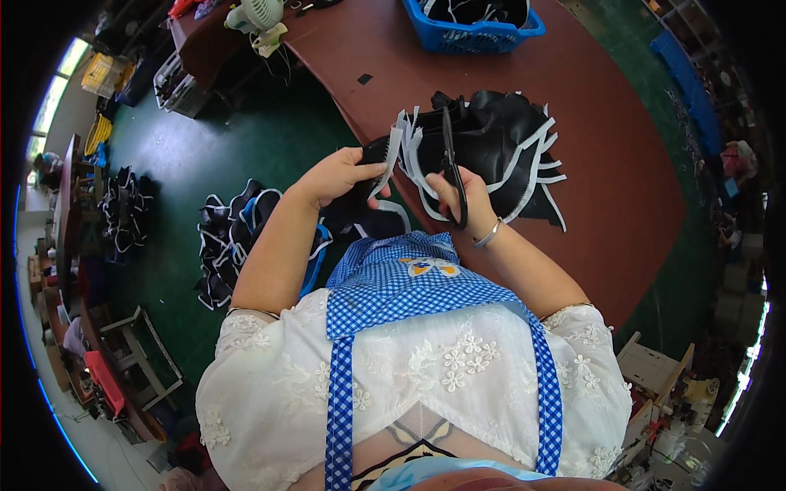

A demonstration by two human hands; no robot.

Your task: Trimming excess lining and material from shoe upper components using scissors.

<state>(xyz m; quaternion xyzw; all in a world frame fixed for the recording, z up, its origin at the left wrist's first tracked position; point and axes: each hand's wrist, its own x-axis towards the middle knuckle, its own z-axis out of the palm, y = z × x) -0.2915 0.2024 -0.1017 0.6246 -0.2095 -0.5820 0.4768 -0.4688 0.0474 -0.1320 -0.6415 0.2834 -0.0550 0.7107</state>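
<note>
My left hand (334, 177) pinches a black piece with a white edging strip (392, 154) between thumb and fingers, just over the table's near edge. In my right hand (471, 196) are black scissors (448, 141), their blades pointing away from me; I cannot tell whether the blades are parted. Under and beyond the scissors, a pile of black pieces with white trim (512, 135) lies on the brown table (606, 155). Several loose white strip ends hang from the pile's right side. More of the held black material drops below my left hand, partly hidden.
At the table's far side stands a blue plastic basket (479, 39) with black pieces inside. A small fan (260, 15) is at the far left. White-trimmed black pieces (225, 245) are heaped low on my left, with another heap (127, 209) on the green floor farther off.
</note>
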